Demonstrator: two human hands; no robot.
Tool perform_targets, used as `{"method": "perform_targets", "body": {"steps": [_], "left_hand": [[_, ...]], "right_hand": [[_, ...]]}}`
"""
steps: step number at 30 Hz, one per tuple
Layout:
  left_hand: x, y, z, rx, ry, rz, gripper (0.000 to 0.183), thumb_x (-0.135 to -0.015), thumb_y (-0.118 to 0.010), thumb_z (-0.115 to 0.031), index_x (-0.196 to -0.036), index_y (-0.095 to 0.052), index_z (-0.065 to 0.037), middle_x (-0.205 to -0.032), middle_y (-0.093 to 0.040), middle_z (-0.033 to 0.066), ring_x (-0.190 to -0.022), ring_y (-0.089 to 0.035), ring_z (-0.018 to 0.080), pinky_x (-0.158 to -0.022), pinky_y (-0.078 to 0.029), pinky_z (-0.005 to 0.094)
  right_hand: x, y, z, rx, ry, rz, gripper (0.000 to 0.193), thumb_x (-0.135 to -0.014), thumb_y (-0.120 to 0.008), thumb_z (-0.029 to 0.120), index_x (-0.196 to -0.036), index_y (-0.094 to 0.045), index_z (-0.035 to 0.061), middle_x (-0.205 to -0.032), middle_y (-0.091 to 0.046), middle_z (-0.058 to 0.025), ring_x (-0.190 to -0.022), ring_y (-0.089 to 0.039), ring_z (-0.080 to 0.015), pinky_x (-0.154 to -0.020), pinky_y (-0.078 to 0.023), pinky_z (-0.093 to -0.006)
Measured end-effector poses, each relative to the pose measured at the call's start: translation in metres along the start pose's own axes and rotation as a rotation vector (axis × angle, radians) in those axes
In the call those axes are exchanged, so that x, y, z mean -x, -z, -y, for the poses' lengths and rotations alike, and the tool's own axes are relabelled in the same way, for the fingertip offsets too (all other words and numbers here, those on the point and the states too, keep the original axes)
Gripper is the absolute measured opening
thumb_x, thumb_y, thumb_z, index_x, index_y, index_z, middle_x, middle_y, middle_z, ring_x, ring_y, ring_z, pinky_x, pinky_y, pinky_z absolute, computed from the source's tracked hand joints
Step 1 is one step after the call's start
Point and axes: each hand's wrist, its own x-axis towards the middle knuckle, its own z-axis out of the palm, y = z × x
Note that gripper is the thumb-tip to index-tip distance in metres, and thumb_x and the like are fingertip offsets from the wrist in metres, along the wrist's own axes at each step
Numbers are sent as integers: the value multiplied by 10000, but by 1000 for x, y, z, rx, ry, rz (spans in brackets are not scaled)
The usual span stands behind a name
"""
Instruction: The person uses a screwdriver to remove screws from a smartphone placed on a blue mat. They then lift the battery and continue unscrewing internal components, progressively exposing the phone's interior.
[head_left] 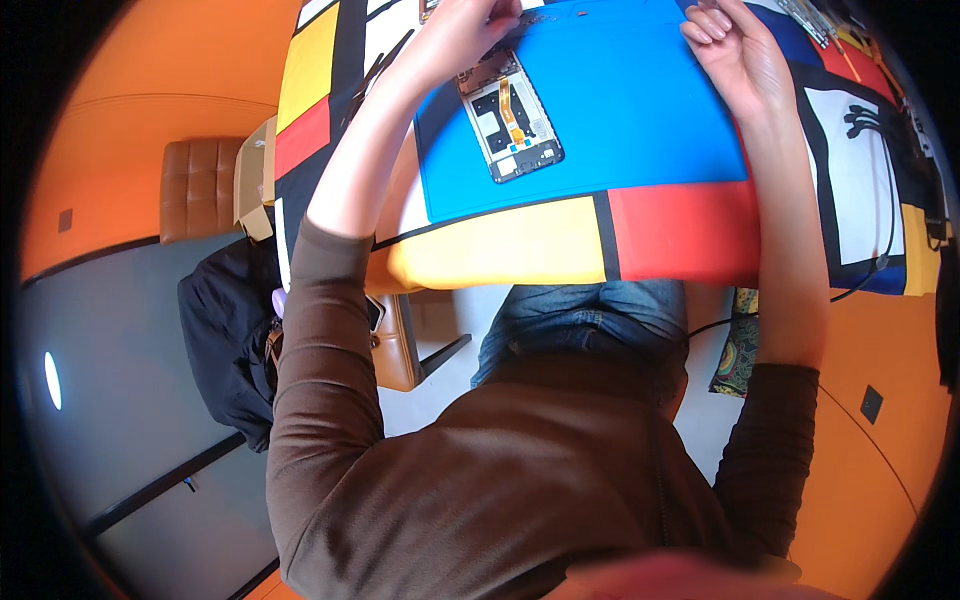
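Note:
An opened smartphone [512,120] lies on the blue work mat [630,110], its inside facing up with an orange ribbon cable [509,110] along the middle. Above its far end is my left hand [478,28], fingers curled inward; whatever they hold, if anything, is hidden. My right hand [733,48] hovers over the far right part of the mat with its fingers bent closed. The upper picture edge cuts off part of both hands, and I cannot make out anything in the right one. A few tiny dark parts [540,18] lie on the mat beside my left hand.
The table wears a colour-block cloth [690,235]. Dark slim tools [378,70] lie left of the mat, partly behind my left forearm. A black cable [868,125] runs down the right side. Small metallic items [805,18] sit at the far right. A cardboard box [256,180] stands left.

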Motion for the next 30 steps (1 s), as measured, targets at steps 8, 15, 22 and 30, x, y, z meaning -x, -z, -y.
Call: {"method": "perform_targets", "body": {"steps": [8,15,22,30], "left_hand": [[-26,-17,-10,-155,-79,-23,130,-930,-675,-120,-1006,-634,-23,-907,-692,202,-885,-674,379,-781,-530,438],[0,-2,-20,-82,-133,-17,106,-929,-634,-59,-1023,-665,-20,-961,-657,187,-943,-660,361,-808,-526,410],[69,24,-50,-176,-154,-95,147,-917,-675,-50,-1063,-699,-59,-887,-642,91,-867,-659,240,-776,-525,333],[101,-7,-31,221,-329,-46,127,-980,-691,-133,-1092,-733,-89,-1022,-713,82,-988,-695,245,-862,-569,344]], "right_hand": [[-11,15,6,-44,3,32,124,-1029,-578,74,-918,-524,90,-712,-403,11,-630,-400,-131,-578,-355,-276],[-4,8,8,-42,13,97,103,-1038,-581,95,-950,-543,57,-756,-412,10,-688,-406,-126,-622,-369,-268],[9,-8,8,-8,20,131,143,-1058,-588,146,-1091,-591,7,-812,-451,7,-750,-433,-118,-657,-389,-251],[18,-23,-9,183,60,82,186,-1045,-624,190,-1113,-646,18,-837,-550,8,-772,-496,-115,-669,-409,-236]]}}
